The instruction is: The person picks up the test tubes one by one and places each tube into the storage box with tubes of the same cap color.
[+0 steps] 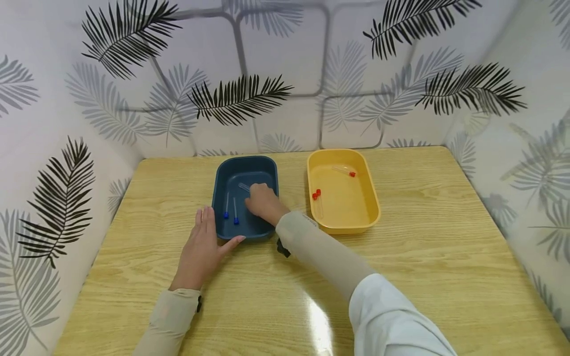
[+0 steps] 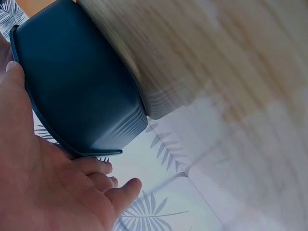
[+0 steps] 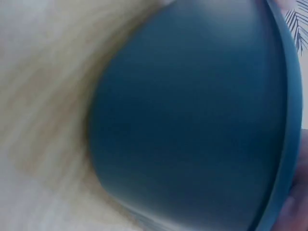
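Note:
A dark blue plastic tray stands on the table. My left hand rests against its near left corner, fingers straight along the left side and thumb at the near rim; the left wrist view shows the thumb on the rim. My right hand reaches inside with curled fingers and holds a clear test tube, whose other end the hand hides. Beside it, two test tubes with blue caps lie on the tray floor. The right wrist view shows mostly the tray's outer wall.
To the right stands a yellow tray. Inside lie clear tubes with red caps, two of the caps close together at the left side. The wooden table meets leaf-patterned walls behind and at both sides.

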The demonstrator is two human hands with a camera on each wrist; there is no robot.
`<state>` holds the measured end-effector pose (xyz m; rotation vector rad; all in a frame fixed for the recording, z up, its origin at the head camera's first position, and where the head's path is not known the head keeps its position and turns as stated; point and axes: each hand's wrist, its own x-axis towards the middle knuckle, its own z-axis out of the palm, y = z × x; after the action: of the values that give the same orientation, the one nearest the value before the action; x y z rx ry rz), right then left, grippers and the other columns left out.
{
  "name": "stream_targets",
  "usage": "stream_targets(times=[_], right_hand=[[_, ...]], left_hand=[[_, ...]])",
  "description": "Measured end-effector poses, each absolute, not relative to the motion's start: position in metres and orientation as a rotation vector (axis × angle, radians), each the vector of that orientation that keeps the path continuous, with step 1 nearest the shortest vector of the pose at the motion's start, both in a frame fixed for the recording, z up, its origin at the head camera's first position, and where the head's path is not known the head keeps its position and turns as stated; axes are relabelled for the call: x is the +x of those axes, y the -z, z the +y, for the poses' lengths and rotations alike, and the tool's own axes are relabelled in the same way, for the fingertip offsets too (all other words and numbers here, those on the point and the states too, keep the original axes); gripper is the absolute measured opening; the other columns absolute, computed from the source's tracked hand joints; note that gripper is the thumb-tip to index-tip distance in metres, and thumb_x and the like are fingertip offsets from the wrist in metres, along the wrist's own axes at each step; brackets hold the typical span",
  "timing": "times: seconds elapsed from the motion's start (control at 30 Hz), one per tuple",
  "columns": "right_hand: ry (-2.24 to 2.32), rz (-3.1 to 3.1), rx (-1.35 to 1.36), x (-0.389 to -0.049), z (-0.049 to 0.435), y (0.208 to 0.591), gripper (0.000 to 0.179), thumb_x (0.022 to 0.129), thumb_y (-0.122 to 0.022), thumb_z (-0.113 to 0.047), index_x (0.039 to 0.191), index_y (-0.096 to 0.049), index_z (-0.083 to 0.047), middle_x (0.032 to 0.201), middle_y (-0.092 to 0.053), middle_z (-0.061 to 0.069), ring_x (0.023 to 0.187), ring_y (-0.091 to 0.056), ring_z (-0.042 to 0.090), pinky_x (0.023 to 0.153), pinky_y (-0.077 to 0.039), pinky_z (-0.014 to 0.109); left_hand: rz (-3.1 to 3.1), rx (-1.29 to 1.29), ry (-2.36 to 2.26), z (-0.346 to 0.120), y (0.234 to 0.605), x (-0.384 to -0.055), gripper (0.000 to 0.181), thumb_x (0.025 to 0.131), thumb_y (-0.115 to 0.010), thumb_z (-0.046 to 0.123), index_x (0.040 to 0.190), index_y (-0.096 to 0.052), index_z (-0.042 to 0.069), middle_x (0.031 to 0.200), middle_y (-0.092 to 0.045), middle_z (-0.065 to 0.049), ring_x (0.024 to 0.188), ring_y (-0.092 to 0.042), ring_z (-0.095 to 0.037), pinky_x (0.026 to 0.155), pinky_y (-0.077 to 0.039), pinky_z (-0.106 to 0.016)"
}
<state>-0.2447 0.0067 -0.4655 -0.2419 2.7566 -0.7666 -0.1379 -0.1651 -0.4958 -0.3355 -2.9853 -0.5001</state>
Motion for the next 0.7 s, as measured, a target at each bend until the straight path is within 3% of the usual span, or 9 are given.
stream_targets(times=[0.07,0.13,0.23,0.4,0.5,0.7], right_hand=[[0.863,2.815,-0.294,-0.235,0.008,0.465,0.032,0.094,-0.049,-0.017,0.062,-0.050,-0.010,0.052,-0.043,0.001,0.041,-0.042,0.012,0.039,-0.036,0.023],[0.958,2.873,-0.372,-0.224,0.010,0.461,0.033,0.093,-0.049,-0.015,0.060,-0.048,-0.012,0.050,-0.040,-0.002,0.039,-0.040,0.010,0.039,-0.034,0.021],[1.075,2.928,-0.517,-0.207,0.018,0.455,0.024,0.094,-0.049,-0.015,0.072,-0.059,-0.012,0.059,-0.050,-0.005,0.046,-0.045,0.008,0.046,-0.038,0.019],[1.146,2.985,-0.641,-0.179,0.042,0.443,0.017,0.093,-0.054,-0.019,0.098,-0.068,-0.010,0.090,-0.065,-0.003,0.075,-0.058,0.008,0.072,-0.050,0.021],[1.118,3.082,-0.687,-0.164,0.059,0.442,0.018,0.092,-0.056,-0.019,0.101,-0.068,-0.010,0.099,-0.066,-0.001,0.086,-0.061,0.011,0.078,-0.050,0.024],[1.117,3.295,-0.854,-0.137,0.097,0.451,0.015,0.089,-0.059,-0.014,0.099,-0.069,-0.009,0.097,-0.066,0.000,0.092,-0.061,0.014,0.081,-0.050,0.026]], left_hand=[[-2.983,-0.347,0.480,-0.166,0.497,-0.138,0.110,0.079,-0.038,0.078,0.147,-0.009,-0.003,0.151,-0.012,-0.023,0.140,-0.005,-0.033,0.107,-0.023,-0.051],[-2.980,-0.355,0.465,-0.166,0.498,-0.138,0.109,0.079,-0.038,0.077,0.147,-0.009,-0.003,0.151,-0.011,-0.023,0.140,-0.005,-0.033,0.107,-0.022,-0.051],[-2.976,-0.362,0.455,-0.167,0.497,-0.139,0.109,0.080,-0.038,0.077,0.147,-0.007,-0.003,0.151,-0.010,-0.023,0.140,-0.004,-0.033,0.107,-0.022,-0.050],[-2.957,-0.370,0.426,-0.168,0.495,-0.139,0.110,0.080,-0.039,0.076,0.146,-0.008,-0.005,0.150,-0.011,-0.025,0.139,-0.006,-0.035,0.106,-0.024,-0.052],[-2.942,-0.378,0.382,-0.171,0.495,-0.138,0.110,0.080,-0.039,0.076,0.146,-0.008,-0.006,0.151,-0.010,-0.025,0.139,-0.007,-0.035,0.105,-0.025,-0.052],[-2.925,-0.367,0.362,-0.179,0.494,-0.136,0.110,0.080,-0.042,0.075,0.147,-0.003,-0.002,0.153,-0.004,-0.021,0.140,-0.002,-0.031,0.105,-0.025,-0.053]])
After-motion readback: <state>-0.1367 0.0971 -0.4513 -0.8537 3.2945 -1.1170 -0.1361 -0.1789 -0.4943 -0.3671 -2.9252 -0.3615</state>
